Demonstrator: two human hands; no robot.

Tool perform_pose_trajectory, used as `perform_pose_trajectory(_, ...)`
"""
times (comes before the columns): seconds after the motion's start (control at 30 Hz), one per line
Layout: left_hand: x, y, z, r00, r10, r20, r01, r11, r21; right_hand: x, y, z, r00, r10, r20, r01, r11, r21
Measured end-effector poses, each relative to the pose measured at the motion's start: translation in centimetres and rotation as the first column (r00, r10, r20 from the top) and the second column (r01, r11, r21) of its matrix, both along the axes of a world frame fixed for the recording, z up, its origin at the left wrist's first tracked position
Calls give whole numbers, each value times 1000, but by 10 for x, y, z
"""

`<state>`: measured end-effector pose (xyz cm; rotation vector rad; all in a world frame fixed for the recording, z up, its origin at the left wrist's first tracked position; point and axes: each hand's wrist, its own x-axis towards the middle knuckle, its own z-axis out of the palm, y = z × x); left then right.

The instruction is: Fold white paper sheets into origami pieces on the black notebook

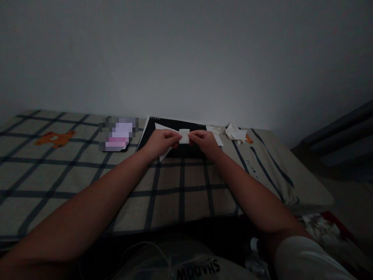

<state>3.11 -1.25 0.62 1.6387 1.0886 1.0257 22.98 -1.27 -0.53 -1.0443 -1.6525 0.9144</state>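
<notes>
A small white piece of paper (pixel 184 136) is stretched between my two hands above a flat black board (pixel 151 126). My left hand (pixel 164 142) pinches its left edge between thumb and fingers. The right edge sits in the pinch of my right hand (pixel 204 141). Beneath my left hand lies a larger white sheet with pointed corners (pixel 164 154), partly hidden by the hand. Another white sheet (pixel 218 139) shows behind my right hand at the board's right side.
Crumpled white paper (pixel 234 133) lies to the right of the board. A blurred-out phone-like object (pixel 118 134) rests to the left. All lie on a checked cloth (pixel 84 177) against a grey wall (pixel 186 58). A clear bottle (pixel 256 258) is below the edge.
</notes>
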Motion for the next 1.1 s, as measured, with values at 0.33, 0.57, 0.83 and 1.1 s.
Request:
perform_pose_trajectory(0.33,2,-2,1,998,-58,19,59,995,-76,-1,-2,2,999,-39,-24,39,999,15)
perform_pose_trajectory(0.57,2,-2,5,999,-15,-40,13,999,-35,-3,-2,4,998,-24,-60,24,1000,5)
perform_pose_trajectory(0.83,1,0,-1,994,8,107,-5,1000,-30,-1,-3,6,1000,-10,-17,10,1000,-1)
perform_pose_trajectory(1.1,1,-2,5,996,89,2,-89,995,33,-4,-3,2,984,64,-167,-88,987,-137)
